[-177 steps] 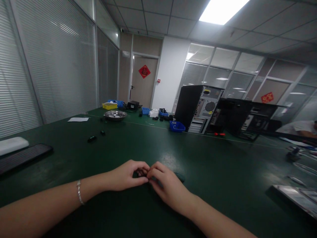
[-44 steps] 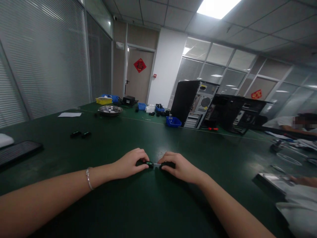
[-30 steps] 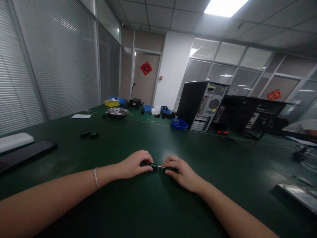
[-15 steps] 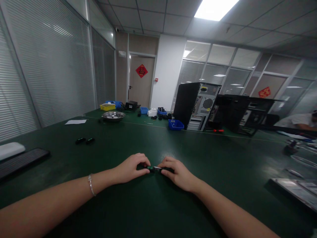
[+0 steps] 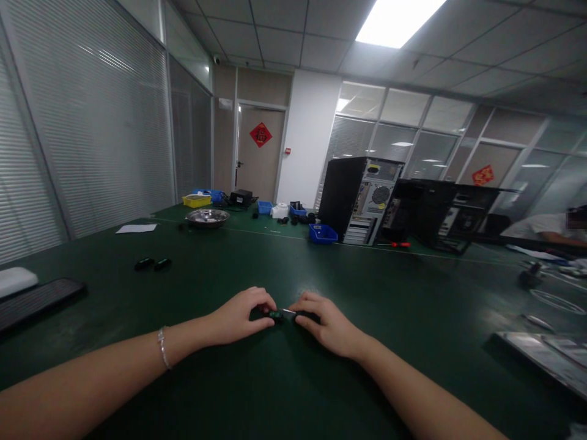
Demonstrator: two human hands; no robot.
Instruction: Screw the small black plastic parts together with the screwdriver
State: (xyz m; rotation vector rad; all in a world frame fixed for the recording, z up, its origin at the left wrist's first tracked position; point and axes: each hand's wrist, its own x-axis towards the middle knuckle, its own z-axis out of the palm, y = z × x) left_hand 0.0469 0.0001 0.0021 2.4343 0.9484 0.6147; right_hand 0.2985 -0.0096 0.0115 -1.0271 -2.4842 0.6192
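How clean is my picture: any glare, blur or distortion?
Head view: the ceiling light is blown out white, a pale sheen sits on the table beyond the right hand; head view: the computer tower leans, and things near the right edge look stretched and soft; head view: the small dark part in the left hand is too dim to show fine detail.

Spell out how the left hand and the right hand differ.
The left hand holds a small black-and-green part; the right hand holds a thin-shafted tool. The left hand has a silvery bracelet at its wrist; the right hand has none. Both are ungloved.
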